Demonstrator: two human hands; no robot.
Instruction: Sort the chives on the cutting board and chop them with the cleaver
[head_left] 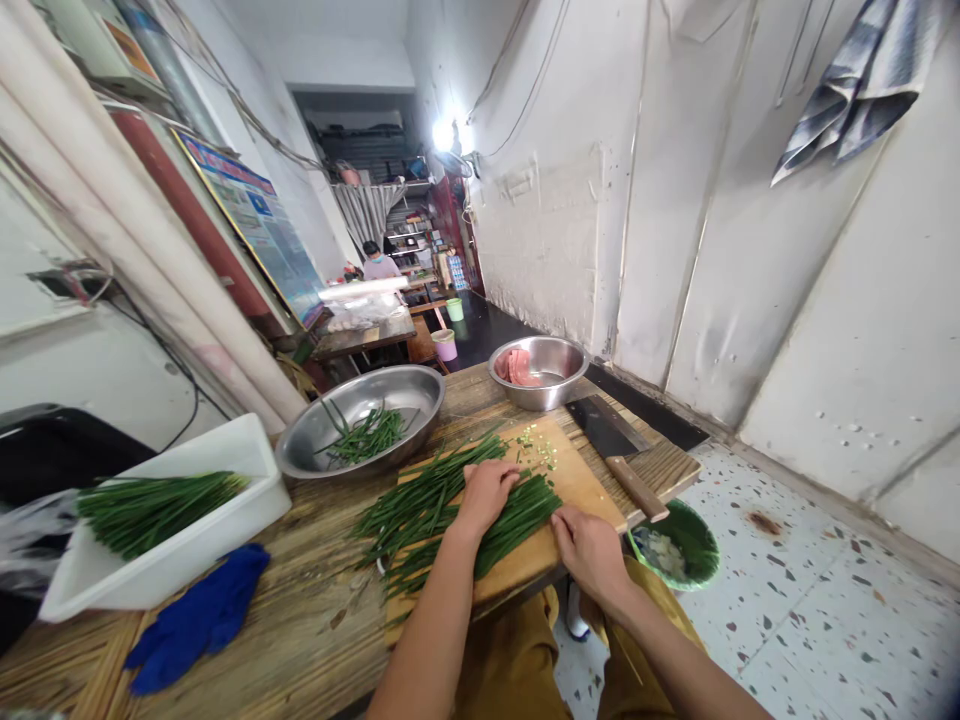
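My left hand (489, 492) lies on a bunch of long green garlic chives (525, 508), its fingers curled over the stems. The bunch rests on a wooden cutting board (581, 490), beside more loose chives (424, 495) to its left. At the right-hand ends of the stems is my right hand (589, 548), fingers closed; what they pinch, if anything, is hidden. Small pale cut bits (540, 447) are scattered on the far part of the board. A cleaver (607, 430) with a wooden handle lies to the right, its handle toward me.
Behind the board stand a steel bowl of chives (292, 452) and a steel bowl with pink meat (570, 362). A white tub (259, 490) of chives and blue gloves (199, 612) are left. A green basket (709, 560) sits low right. A person (381, 266) sits farther back.
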